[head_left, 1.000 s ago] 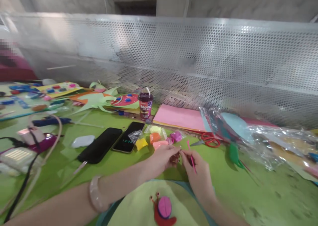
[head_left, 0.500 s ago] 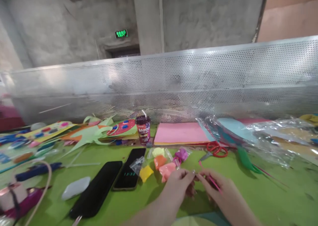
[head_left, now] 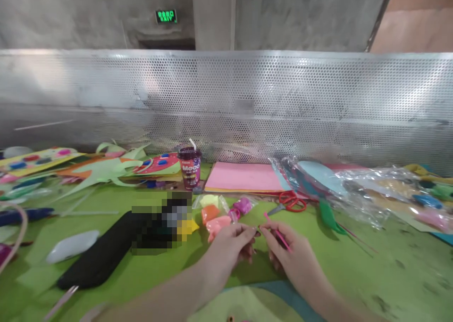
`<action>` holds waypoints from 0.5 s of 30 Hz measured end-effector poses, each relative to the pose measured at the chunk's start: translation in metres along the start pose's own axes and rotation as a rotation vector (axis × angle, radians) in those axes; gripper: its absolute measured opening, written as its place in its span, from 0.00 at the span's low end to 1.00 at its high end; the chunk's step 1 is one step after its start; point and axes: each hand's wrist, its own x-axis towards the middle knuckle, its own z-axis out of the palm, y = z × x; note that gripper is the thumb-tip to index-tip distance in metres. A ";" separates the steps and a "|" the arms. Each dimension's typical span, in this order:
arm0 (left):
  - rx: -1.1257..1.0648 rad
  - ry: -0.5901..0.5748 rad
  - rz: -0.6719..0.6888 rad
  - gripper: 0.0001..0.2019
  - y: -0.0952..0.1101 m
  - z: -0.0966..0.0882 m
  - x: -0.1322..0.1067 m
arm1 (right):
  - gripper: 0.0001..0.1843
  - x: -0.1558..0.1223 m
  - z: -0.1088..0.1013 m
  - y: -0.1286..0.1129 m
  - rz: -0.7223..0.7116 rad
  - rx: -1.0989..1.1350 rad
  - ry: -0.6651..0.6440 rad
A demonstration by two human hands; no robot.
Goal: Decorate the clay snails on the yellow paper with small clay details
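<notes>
My left hand [head_left: 231,244] and my right hand [head_left: 292,249] meet fingertip to fingertip above the green tabletop. Between the left fingertips is a pinched bit too small to make out. A thin pink stick [head_left: 283,242] runs through the fingers of my right hand, which are also closed at the tips. Left of the hands lie small bags of soft clay: salmon pink [head_left: 217,225], orange [head_left: 210,214], pale yellow [head_left: 209,201] and purple [head_left: 242,205]. Below the hands, a pale green rounded sheet [head_left: 244,305] lies over a blue one [head_left: 283,291].
Red-handled scissors [head_left: 293,202] and a green feather-like piece [head_left: 331,218] lie to the right. Behind stand a drink cup [head_left: 190,169] and pink paper [head_left: 244,177]. A black phone-like slab [head_left: 99,256] and white case [head_left: 73,246] are left. A perforated metal barrier [head_left: 300,91] borders the table.
The camera view has tilted downward and turned slightly right, so things sit higher and further left. Both hands keep their fingertips together, and the pink stick stays in my right hand.
</notes>
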 end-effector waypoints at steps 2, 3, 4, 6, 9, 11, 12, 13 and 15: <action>0.004 -0.007 0.002 0.25 0.001 0.000 -0.001 | 0.15 -0.001 0.000 0.000 -0.016 0.011 -0.020; 0.004 -0.012 0.006 0.24 0.001 0.000 0.000 | 0.15 -0.002 -0.001 0.000 -0.028 0.014 -0.030; 0.003 -0.017 0.012 0.24 0.001 -0.001 0.000 | 0.15 -0.002 -0.001 0.000 -0.038 0.013 -0.039; -0.004 -0.025 0.019 0.22 0.001 -0.002 -0.001 | 0.15 -0.001 -0.001 -0.001 -0.053 0.013 -0.045; -0.009 -0.042 0.020 0.21 0.002 -0.003 -0.002 | 0.16 -0.001 -0.001 -0.002 -0.056 0.016 -0.038; -0.014 -0.049 0.022 0.21 0.002 -0.002 -0.003 | 0.16 -0.001 -0.001 -0.002 -0.054 0.020 -0.044; -0.017 -0.050 0.023 0.21 0.003 -0.002 -0.003 | 0.16 -0.001 -0.001 -0.002 -0.056 0.022 -0.050; -0.020 -0.050 0.025 0.21 0.003 -0.002 -0.003 | 0.16 -0.001 -0.001 -0.002 -0.059 0.023 -0.053; -0.020 -0.052 0.029 0.20 0.002 -0.002 -0.003 | 0.17 -0.001 -0.001 -0.001 -0.064 0.021 -0.055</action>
